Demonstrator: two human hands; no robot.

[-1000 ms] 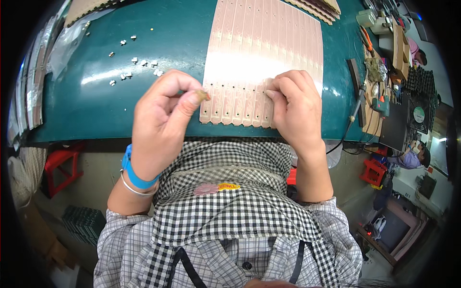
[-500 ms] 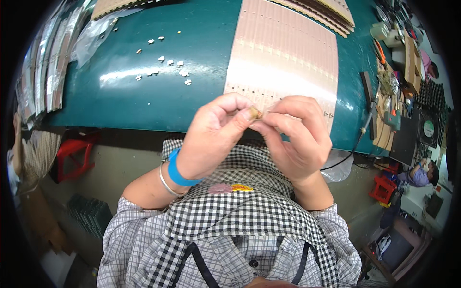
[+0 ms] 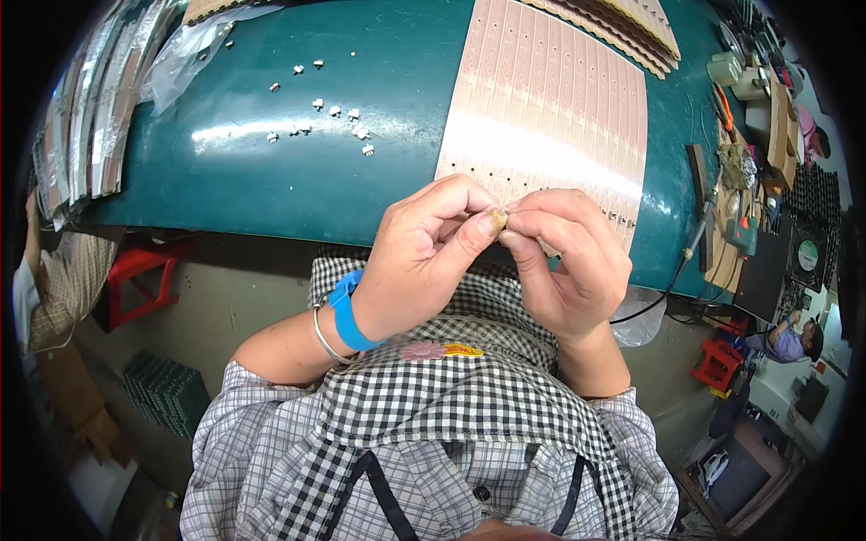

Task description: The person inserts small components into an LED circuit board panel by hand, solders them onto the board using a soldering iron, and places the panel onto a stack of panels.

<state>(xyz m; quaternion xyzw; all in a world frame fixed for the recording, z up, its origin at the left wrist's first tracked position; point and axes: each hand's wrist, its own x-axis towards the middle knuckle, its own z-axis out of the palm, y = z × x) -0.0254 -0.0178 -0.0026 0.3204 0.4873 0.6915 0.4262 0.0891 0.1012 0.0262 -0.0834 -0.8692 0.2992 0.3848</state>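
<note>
My left hand (image 3: 424,261), with a blue wristband and a thin bangle, and my right hand (image 3: 568,266) meet fingertip to fingertip just over the table's near edge. Between thumbs and forefingers they pinch a tiny part (image 3: 502,216), almost wholly hidden by the fingers. Right behind the hands lies a sheet of pink perforated circuit strips (image 3: 550,108), side by side on the green table (image 3: 379,72). Its near ends carry small fitted parts. A scatter of small white components (image 3: 329,122) lies to the left of the strips.
Bundles of strips in clear wrap (image 3: 81,117) line the left edge, with a plastic bag (image 3: 185,59) beside them. Tools and a cabled iron (image 3: 722,207) crowd the right edge. A red stool (image 3: 135,275) and another person's sleeve (image 3: 54,270) are at the left.
My hands have drawn back from the strips' near ends toward my body and come together. The left hand's pinched part is now held by both hands' fingertips.
</note>
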